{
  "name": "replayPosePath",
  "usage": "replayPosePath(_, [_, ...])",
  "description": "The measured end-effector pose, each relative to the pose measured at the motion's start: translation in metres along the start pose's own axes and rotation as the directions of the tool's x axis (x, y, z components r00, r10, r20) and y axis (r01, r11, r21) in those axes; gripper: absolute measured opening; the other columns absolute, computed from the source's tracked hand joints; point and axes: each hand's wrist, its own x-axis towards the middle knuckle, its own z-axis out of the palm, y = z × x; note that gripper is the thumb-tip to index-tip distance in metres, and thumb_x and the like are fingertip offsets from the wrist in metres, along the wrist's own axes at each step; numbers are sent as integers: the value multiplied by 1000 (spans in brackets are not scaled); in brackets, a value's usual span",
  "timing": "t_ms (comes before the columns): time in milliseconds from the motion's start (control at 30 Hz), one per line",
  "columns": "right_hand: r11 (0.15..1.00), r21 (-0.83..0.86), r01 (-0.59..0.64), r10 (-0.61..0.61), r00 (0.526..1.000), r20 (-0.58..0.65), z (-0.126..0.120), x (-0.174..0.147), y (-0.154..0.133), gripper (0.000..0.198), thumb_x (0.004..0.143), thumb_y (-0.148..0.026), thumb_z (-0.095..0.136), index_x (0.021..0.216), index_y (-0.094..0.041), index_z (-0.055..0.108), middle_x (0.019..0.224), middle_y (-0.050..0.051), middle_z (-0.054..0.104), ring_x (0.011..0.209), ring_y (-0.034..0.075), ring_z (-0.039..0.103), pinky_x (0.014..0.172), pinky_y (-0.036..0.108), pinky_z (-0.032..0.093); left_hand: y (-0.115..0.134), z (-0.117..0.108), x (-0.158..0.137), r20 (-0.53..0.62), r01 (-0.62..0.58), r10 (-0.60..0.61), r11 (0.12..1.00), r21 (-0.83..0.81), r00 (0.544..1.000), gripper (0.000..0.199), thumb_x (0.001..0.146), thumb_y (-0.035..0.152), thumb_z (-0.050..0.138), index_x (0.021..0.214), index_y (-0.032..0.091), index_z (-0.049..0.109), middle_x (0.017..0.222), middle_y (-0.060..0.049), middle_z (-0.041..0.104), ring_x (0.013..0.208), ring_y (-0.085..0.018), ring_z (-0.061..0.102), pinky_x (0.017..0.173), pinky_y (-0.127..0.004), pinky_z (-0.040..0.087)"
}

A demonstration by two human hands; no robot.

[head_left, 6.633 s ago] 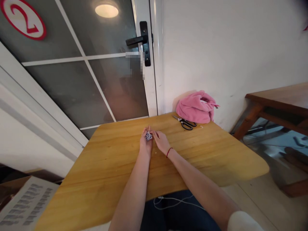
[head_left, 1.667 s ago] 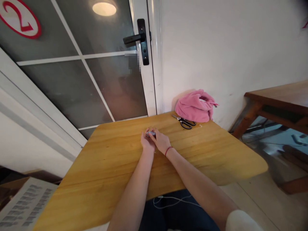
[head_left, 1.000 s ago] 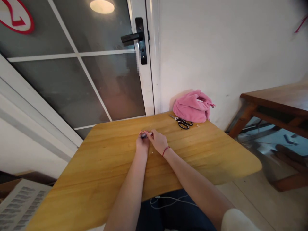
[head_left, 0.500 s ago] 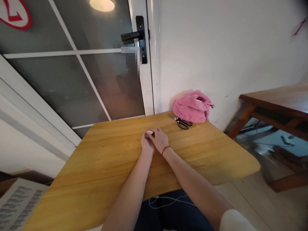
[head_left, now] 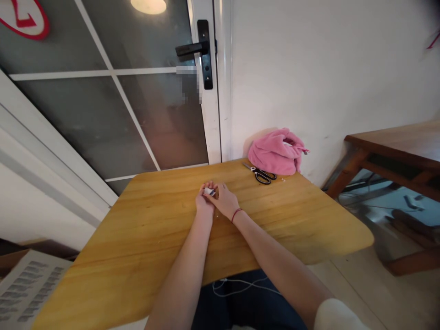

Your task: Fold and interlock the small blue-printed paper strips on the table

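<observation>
Over the middle of the wooden table (head_left: 147,229), both my hands are together on a small white piece with dark marks (head_left: 209,191); its kind is too small to make out. My left hand (head_left: 205,203) cups it from below, palm up, with the fingers curled around it. From the right, my right hand (head_left: 226,200) reaches across with thumb and fingers closed on the piece's near side. A thin red cord circles my right wrist. Black-handled scissors (head_left: 263,176) lie to the right, beyond my hands, their blades pointing to the back left.
A pink plush bag (head_left: 275,153) sits at the table's back right, against the white wall. Behind the table stands a glazed door with a black handle (head_left: 192,48). A printed carton (head_left: 30,288) is at lower left, a brown wooden table (head_left: 395,142) at right. A white cable (head_left: 240,288) crosses my lap.
My left hand has shifted slightly left and turned more palm-up, with the small white piece now showing more. My right hand stays on it, also a little farther left.
</observation>
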Motion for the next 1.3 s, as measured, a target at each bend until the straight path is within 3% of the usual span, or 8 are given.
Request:
replayPosePath(167, [996,80,-34,30,998,62,6,4,7,42,74,-54,55,97,-20,49,101,5,58,90,17,58,71,26,41,-1,5,-6,-7,44,-44,999,9,999,25,84,8,32,65,16,46,70,-3,58,70,-13,61,72,-28,49])
replayPosePath(333, [998,65,-11,8,999,43,6,7,11,34,81,-45,52,105,-21,48,103,6,61,94,18,58,73,27,41,-6,6,-10,4,93,-94,992,84,996,21,82,9,36,72,14,54,73,-5,62,72,-14,62,77,-29,49])
replayPosePath(500, [999,1,40,-40,998,41,4,6,9,34,85,-43,47,111,-20,46,102,8,62,93,20,59,73,28,42,-7,3,-8,-21,64,-62,993,101,998,21,82,9,37,67,16,51,71,-4,61,70,-14,62,77,-30,50])
replayPosePath(767, [997,-27,73,-71,995,68,1,6,4,33,88,-41,44,107,-15,50,100,11,63,90,20,60,70,27,41,-5,0,1,-19,-12,14,997,82,1000,25,77,-3,35,69,16,48,71,-1,59,62,-9,59,69,-22,50])
replayPosePath(1133, [986,71,150,-145,987,-68,3,6,8,30,88,-42,42,100,-16,50,90,8,63,78,18,59,64,26,40,9,-8,16,-60,-30,33,998,61,998,27,82,-4,28,84,18,44,78,-1,53,61,-5,57,62,-16,50])
replayPosePath(1300, [977,125,171,-155,979,-133,2,5,7,29,88,-42,42,97,-16,51,90,8,63,80,18,59,66,26,42,8,-10,17,-39,-6,10,995,100,999,26,81,1,28,84,17,49,78,-3,55,64,-10,58,66,-24,51])
